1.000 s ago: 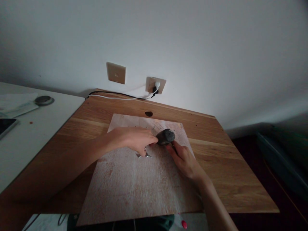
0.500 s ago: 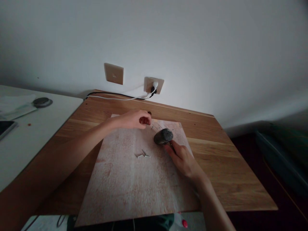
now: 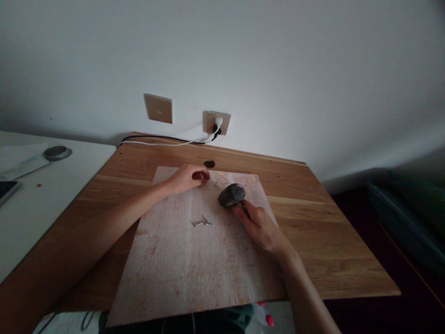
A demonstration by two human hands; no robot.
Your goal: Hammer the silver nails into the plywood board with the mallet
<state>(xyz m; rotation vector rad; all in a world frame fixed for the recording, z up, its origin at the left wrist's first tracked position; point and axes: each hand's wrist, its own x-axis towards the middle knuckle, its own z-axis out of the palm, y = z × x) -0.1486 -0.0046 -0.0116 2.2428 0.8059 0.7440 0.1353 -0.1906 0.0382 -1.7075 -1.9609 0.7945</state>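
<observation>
My right hand [image 3: 260,225] grips the handle of a mallet [image 3: 232,195] with a dark, cylindrical head, held just over the right part of a pale, wood-patterned board [image 3: 167,264]. At the board's far side my left hand [image 3: 190,178] is pinched close to the surface, with what looks like the tip of a nail below its fingertips; most of it is hidden. To its right, a thin nail [image 3: 216,183] stands in the board, and another nail [image 3: 245,186] shows behind the mallet head. Several loose nails [image 3: 207,222] lie in a small group mid-board.
The board rests on a wooden desk [image 3: 313,241] with a round cable hole [image 3: 209,164]. Cables [image 3: 163,140] run along the wall to a socket [image 3: 208,121]. On the left, a white table [image 3: 86,155] holds a dark round object [image 3: 55,153] and a phone-like device [image 3: 7,190].
The whole view has shifted slightly. My left hand has moved a little away from the cable hole, which now shows fully. The mallet stays nearly in place over the board.
</observation>
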